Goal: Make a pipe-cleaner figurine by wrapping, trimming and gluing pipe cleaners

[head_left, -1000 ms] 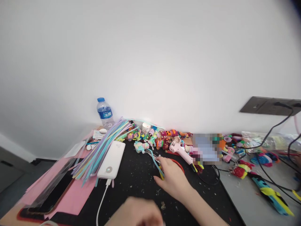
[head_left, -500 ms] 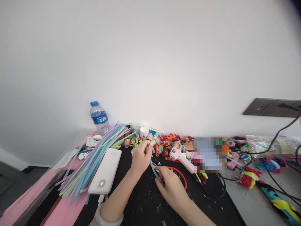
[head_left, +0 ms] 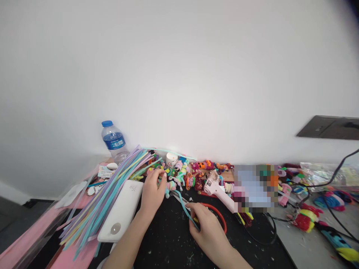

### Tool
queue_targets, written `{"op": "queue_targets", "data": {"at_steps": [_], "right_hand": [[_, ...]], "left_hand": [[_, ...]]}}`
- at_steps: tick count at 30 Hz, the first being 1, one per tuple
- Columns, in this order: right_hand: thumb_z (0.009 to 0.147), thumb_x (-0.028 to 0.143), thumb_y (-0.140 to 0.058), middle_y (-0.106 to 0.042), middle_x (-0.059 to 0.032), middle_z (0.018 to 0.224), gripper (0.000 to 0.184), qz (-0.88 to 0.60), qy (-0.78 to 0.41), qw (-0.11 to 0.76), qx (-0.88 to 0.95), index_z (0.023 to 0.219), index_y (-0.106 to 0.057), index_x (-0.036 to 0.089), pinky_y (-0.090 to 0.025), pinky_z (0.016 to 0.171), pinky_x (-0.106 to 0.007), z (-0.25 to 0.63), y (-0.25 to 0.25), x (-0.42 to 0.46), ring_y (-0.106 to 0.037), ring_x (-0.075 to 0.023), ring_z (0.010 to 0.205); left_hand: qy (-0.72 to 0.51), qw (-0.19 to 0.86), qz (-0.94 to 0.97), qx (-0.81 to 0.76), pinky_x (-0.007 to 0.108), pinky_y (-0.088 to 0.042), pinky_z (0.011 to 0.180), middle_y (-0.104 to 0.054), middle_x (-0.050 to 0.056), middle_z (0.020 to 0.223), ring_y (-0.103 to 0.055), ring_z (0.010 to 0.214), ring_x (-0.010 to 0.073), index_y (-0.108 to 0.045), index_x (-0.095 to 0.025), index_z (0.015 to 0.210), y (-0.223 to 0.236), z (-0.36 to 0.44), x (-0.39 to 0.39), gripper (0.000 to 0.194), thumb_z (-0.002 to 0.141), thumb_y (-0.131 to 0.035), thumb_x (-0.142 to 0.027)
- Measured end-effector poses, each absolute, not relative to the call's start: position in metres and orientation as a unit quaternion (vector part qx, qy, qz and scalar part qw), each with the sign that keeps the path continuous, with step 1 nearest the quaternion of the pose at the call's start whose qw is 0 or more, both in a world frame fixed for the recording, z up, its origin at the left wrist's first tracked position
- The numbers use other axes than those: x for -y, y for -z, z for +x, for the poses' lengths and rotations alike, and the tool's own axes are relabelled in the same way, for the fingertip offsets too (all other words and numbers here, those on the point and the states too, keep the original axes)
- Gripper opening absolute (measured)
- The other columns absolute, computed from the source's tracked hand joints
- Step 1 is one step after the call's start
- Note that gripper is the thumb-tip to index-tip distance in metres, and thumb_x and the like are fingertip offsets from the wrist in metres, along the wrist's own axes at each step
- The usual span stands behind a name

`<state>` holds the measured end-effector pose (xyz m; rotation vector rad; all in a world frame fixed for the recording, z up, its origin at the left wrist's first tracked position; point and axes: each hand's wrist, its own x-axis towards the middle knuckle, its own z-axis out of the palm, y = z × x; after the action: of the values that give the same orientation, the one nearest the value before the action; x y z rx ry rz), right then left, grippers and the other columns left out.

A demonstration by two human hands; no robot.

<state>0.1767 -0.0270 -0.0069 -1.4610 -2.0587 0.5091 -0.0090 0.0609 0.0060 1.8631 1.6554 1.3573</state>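
Head view: at five o'clock, our right hand (head_left: pixel 207 228) pinches the blue strip (head_left: pixel 183 205), fingers nearly closed, strip at six. At seven, our left hand (head_left: pixel 153 190) curls beside the pastel figure (head_left: pixel 169 186); we cannot tell its grip.

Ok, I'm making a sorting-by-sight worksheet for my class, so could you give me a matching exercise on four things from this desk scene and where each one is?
Things
1. Bottle
2. Power bank
3. Light-blue strip
4. Socket plate

Places
A. Running down to the right hand
B. Mounted on the wall
C. Upright, behind the bundle of pastel strips
D. Lying between that bundle and the left forearm

Pairs: 1-C, 2-D, 3-A, 4-B
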Motion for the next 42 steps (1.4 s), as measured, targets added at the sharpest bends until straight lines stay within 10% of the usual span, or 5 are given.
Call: {"op": "queue_targets", "data": {"at_steps": [22, 42], "right_hand": [[0.076, 0.009, -0.043, -0.057, -0.0028, 0.077, 0.026, -0.532, -0.192, 0.393, 0.725, 0.095, -0.057, 0.017, -0.044, 0.055, -0.023, 0.181, 0.006, 0.026, -0.056, -0.0152, 0.066], [0.082, 0.027, -0.052, -0.060, -0.0063, 0.095, 0.029, -0.486, -0.345, 0.548, 0.586, 0.109, -0.054, 0.018, -0.046, 0.065, -0.030, 0.177, -0.006, -0.002, -0.055, -0.0175, 0.074]], "left_hand": [[-0.363, 0.354, 0.599, -0.620, 0.021, -0.041, 0.039, -0.057, 0.000, 0.066, -0.056, 0.052, 0.0155, -0.050, -0.020, 0.076, -0.009, -0.044, -0.052, 0.024, 0.062, -0.066, -0.031], [-0.615, 0.483, 0.482, -0.395, 0.030, -0.048, 0.082, -0.053, 0.008, 0.117, -0.060, 0.099, 0.0205, -0.039, -0.024, 0.113, -0.022, 0.038, -0.040, 0.065, 0.060, -0.076, -0.021]]}}
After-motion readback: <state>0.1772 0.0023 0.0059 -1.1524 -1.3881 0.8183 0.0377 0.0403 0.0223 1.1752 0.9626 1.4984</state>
